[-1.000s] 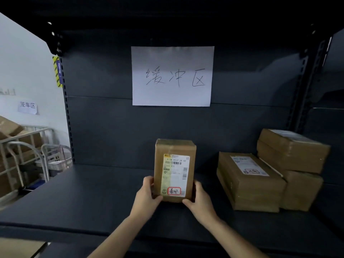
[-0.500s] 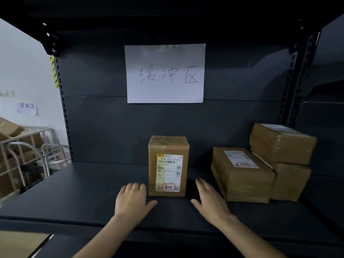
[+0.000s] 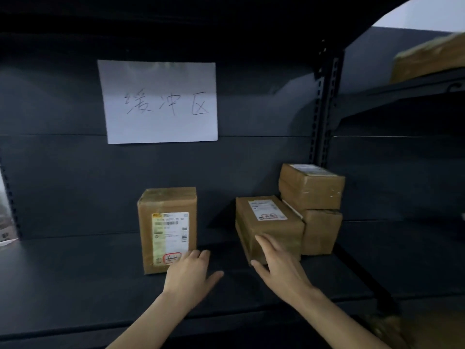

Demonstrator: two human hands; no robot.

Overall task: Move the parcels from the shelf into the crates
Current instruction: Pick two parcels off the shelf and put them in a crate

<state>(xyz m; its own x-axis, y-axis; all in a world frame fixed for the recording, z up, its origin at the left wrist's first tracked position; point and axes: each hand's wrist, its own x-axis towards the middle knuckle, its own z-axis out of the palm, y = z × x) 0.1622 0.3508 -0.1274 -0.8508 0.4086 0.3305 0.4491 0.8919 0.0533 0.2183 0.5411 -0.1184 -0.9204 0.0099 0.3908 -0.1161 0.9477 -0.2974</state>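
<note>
Presently, 4 parcels [image 3: 167, 230] on shelf [image 3: 75, 273]

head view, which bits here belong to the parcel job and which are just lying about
Job: upright parcel, flat parcel, top stacked parcel, bottom stacked parcel, shelf, left hand, right hand.
Lying about: handwritten paper sign, blurred carton on the neighbouring upper shelf.

1. A dim parcel storeroom or sorting depot.
2. Dark metal shelf [image 3: 75, 285] with a perforated upright post [image 3: 324, 109].
3. Taped brown cardboard boxes with printed shipping labels: an upright parcel [image 3: 167, 230], a flat parcel [image 3: 274, 222] and stacked parcels [image 3: 312, 187].
4. A paper sign [image 3: 158, 102] with handwritten characters is fixed to the back panel.
</note>
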